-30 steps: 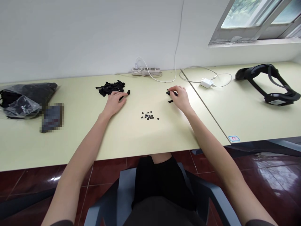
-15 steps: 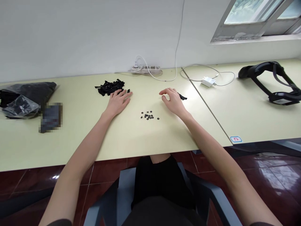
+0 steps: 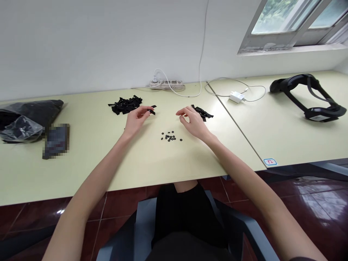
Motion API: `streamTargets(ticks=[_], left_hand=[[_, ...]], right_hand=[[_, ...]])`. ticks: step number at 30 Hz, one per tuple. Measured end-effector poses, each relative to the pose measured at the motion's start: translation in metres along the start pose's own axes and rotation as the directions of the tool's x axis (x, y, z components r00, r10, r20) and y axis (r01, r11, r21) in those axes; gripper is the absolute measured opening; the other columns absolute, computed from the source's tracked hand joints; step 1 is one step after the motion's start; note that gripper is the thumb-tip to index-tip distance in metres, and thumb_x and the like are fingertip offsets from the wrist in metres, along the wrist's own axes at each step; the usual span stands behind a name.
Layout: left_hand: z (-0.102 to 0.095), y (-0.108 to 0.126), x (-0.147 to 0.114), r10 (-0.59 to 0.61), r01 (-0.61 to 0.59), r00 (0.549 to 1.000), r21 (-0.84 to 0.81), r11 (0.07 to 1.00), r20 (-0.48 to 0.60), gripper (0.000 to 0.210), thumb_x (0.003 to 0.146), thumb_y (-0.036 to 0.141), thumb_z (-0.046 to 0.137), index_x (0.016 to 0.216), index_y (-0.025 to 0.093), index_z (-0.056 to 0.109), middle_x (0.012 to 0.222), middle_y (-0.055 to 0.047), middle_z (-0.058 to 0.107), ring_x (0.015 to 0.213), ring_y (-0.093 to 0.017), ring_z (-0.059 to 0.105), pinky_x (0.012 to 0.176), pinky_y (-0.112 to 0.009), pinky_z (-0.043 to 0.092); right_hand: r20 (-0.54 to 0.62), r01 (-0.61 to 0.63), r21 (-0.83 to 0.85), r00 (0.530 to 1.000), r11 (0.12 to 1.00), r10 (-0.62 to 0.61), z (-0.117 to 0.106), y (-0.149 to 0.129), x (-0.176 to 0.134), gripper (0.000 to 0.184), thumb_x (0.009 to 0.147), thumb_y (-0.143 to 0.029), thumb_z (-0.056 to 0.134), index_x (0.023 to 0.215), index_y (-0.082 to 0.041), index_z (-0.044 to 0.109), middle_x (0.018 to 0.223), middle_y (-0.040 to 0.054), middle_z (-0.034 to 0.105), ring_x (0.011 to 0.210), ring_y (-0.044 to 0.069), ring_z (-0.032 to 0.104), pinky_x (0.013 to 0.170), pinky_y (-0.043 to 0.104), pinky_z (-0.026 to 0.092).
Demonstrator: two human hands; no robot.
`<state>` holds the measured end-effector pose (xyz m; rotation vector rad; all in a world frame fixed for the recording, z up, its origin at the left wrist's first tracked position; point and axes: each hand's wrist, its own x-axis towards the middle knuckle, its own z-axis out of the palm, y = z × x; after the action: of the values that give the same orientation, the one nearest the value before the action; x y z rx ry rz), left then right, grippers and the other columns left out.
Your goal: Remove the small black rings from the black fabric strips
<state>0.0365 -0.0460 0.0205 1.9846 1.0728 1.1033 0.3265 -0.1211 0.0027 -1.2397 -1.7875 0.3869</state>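
From the left hand, black ribbon points rightward.

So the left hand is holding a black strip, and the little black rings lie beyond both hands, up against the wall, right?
Not quite: the head view shows the little black rings on the table, nearer the person than either hand. The left hand does hold a black strip.

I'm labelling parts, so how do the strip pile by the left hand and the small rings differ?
The strip pile holds flat, elongated pieces; the small rings are round with holes. The strip pile is heaped beyond the left hand; the small rings are loosely scattered closer to the camera. Both are black and lie on the table.
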Motion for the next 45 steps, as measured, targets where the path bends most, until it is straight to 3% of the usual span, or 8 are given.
streamTargets(ticks=[4,7,10,15,21,26,35,45], left_hand=[[0.018,0.034,-0.014,0.045,-0.04,0.999,-0.181,0.983,0.026,0.023,0.1,0.041,0.08,0.118,0.028,0.086,0.131,-0.007,0.085,0.119,-0.026,0.081,0.109,-0.042,0.063],[0.027,0.052,-0.026,0.073,-0.066,0.997,-0.224,0.972,0.021,0.023,0.098,0.044,0.086,0.116,0.029,0.088,0.123,-0.007,0.086,0.114,-0.026,0.082,0.106,-0.042,0.066],[0.031,0.06,-0.033,0.12,-0.112,0.992,-0.199,0.974,0.027,0.025,0.099,0.047,0.088,0.115,0.029,0.09,0.116,-0.007,0.087,0.108,-0.025,0.082,0.106,-0.042,0.067],[0.031,0.059,-0.037,0.144,-0.133,0.989,-0.185,0.974,0.046,0.023,0.1,0.045,0.088,0.117,0.03,0.091,0.116,-0.005,0.087,0.105,-0.024,0.082,0.107,-0.043,0.068],[0.033,0.063,-0.036,0.056,-0.045,0.997,-0.224,0.974,0.044,0.03,0.095,0.053,0.092,0.111,0.028,0.088,0.113,-0.006,0.085,0.101,-0.024,0.081,0.101,-0.042,0.069],[0.034,0.062,-0.033,-0.04,0.053,0.998,-0.322,0.945,0.046,0.045,0.088,0.064,0.095,0.097,0.025,0.075,0.102,-0.004,0.077,0.097,-0.024,0.081,0.098,-0.043,0.07],[0.034,0.051,-0.03,-0.157,0.173,0.985,-0.395,0.902,0.073,0.047,0.085,0.06,0.099,0.096,0.024,0.071,0.1,-0.002,0.073,0.102,-0.025,0.084,0.112,-0.05,0.069],[0.03,0.04,-0.029,-0.124,0.13,0.991,-0.299,0.945,0.038,0.04,0.088,0.048,0.095,0.113,0.026,0.073,0.13,-0.008,0.079,0.123,-0.031,0.08,0.11,-0.049,0.067]], right_hand=[[0.032,-0.009,0.133,0.999,0.991,0.004,0.006,-0.016,-0.003,0.014,0.106,-0.032,0.058,0.114,-0.029,0.07,0.128,0.0091,0.076,0.12,0.028,0.071,0.11,0.051,0.057],[0.139,-0.15,0.43,0.985,0.89,0.099,0.006,-0.029,-0.004,0.025,0.108,-0.047,0.066,0.126,-0.03,0.068,0.137,0.0088,0.077,0.124,0.027,0.074,0.11,0.05,0.06],[0.299,-0.311,0.618,0.943,0.722,0.15,0.005,-0.04,-0.006,0.035,0.108,-0.062,0.068,0.118,-0.029,0.068,0.12,0.0077,0.08,0.116,0.024,0.076,0.11,0.048,0.06],[0.329,-0.363,0.674,0.927,0.644,0.178,0.003,-0.044,-0.007,0.036,0.1,-0.06,0.08,0.101,-0.026,0.07,0.099,0.0043,0.077,0.098,0.021,0.073,0.107,0.046,0.061],[0.138,-0.221,0.576,0.975,0.787,0.172,0.005,-0.043,-0.01,0.027,0.103,-0.053,0.077,0.102,-0.027,0.069,0.098,0.0044,0.079,0.099,0.024,0.076,0.103,0.049,0.062],[-0.086,0.051,0.228,0.996,0.972,-0.032,0.004,-0.045,-0.014,0.014,0.111,-0.037,0.066,0.099,-0.03,0.067,0.103,0.0039,0.076,0.101,0.026,0.072,0.101,0.049,0.06],[-0.068,0.24,0.07,0.97,0.968,-0.235,0.005,-0.041,-0.012,0.016,0.114,-0.027,0.059,0.103,-0.03,0.07,0.104,0.006,0.076,0.102,0.027,0.069,0.095,0.048,0.056],[0.076,0.255,-0.029,0.965,0.967,-0.252,0.01,-0.043,-0.015,0.021,0.114,-0.035,0.062,0.095,-0.029,0.069,0.105,0.0075,0.076,0.101,0.028,0.065,0.09,0.047,0.056]])
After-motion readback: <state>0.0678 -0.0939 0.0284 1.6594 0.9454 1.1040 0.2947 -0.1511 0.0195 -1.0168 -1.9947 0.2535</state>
